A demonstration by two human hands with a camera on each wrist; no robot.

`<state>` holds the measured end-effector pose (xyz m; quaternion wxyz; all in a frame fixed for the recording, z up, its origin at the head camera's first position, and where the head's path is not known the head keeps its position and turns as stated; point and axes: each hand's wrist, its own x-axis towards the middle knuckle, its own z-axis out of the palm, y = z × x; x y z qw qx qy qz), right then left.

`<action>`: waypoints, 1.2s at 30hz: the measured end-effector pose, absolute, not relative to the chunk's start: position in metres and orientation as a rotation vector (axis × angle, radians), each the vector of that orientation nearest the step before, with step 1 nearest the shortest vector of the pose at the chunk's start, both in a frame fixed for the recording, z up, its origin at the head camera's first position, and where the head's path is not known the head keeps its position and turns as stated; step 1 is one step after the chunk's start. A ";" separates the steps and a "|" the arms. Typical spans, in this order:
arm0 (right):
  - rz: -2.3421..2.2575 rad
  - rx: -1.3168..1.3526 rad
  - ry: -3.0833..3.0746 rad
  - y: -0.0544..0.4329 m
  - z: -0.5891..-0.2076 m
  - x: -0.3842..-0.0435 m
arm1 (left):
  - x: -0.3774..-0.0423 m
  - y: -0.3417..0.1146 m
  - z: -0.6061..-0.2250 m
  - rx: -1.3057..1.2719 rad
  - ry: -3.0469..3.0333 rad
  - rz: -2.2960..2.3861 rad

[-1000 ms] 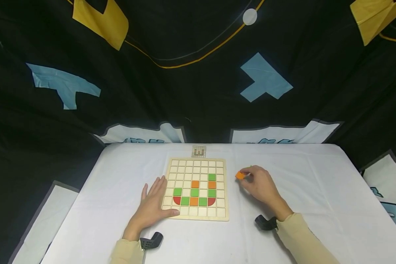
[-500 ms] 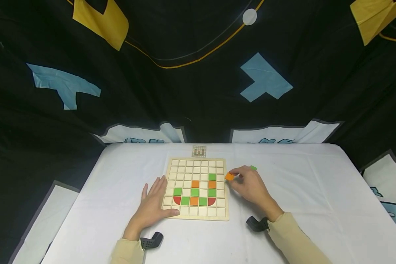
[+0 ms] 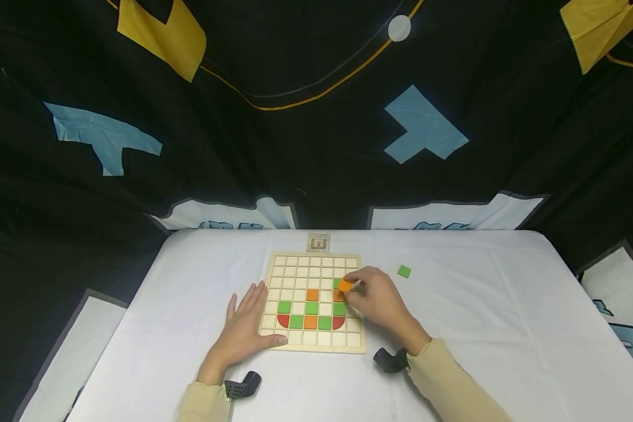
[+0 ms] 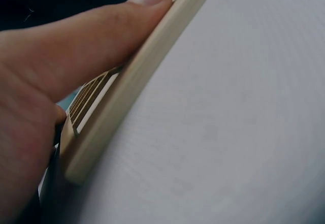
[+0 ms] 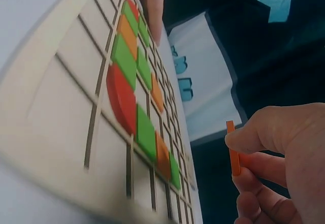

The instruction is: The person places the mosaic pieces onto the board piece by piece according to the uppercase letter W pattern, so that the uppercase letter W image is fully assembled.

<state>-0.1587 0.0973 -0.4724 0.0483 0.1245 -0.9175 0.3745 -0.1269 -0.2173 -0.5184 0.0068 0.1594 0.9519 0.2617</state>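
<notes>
A wooden grid board (image 3: 295,262) lies on the table, holding green, orange and red tiles in its lower and right cells. My left hand (image 3: 242,328) rests flat along the board's left edge, fingers straight. In the left wrist view its thumb (image 4: 96,46) lies along the front rim. Over the board's right side, my right hand (image 3: 377,298) pinches an orange square tile (image 3: 344,285) between thumb and fingers. The right wrist view shows this orange tile (image 5: 232,150) edge-on and raised above the board. Below it sit a set-in green tile and orange tile, partly hidden.
A loose green tile (image 3: 404,271) lies on the white tablecloth (image 3: 480,293) right of the board. Behind the board is a small card with a grid pattern (image 3: 318,242). A black curtain (image 3: 316,158) hangs past the table's far edge.
My right hand has moved left with the orange tile, from beside the board to over its right columns. The loose green tile has come into full view. My left hand has stayed put.
</notes>
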 end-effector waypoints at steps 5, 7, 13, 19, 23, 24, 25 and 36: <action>1.187 0.423 -2.780 0.085 -0.472 -0.158 | -0.126 -0.217 -0.518 0.504 2.975 0.820; 1.192 0.448 -2.773 0.080 -0.472 -0.158 | -0.126 -0.216 -0.518 0.508 2.976 0.822; 1.204 0.521 -2.767 0.066 -0.473 -0.159 | -0.126 -0.216 -0.520 0.513 2.977 0.814; 1.179 0.581 -2.784 0.052 -0.475 -0.161 | -0.127 -0.215 -0.520 0.516 2.974 0.803; 1.161 0.619 -2.789 0.041 -0.474 -0.162 | -0.127 -0.215 -0.519 0.518 2.975 0.806; 1.161 0.628 -2.789 0.038 -0.475 -0.162 | -0.127 -0.215 -0.519 0.518 2.976 0.803; 1.165 0.631 -2.791 0.035 -0.475 -0.162 | -0.127 -0.215 -0.519 0.517 2.975 0.801; 1.010 0.696 -2.802 0.006 -0.481 -0.171 | -0.126 -0.216 -0.516 0.521 2.976 0.808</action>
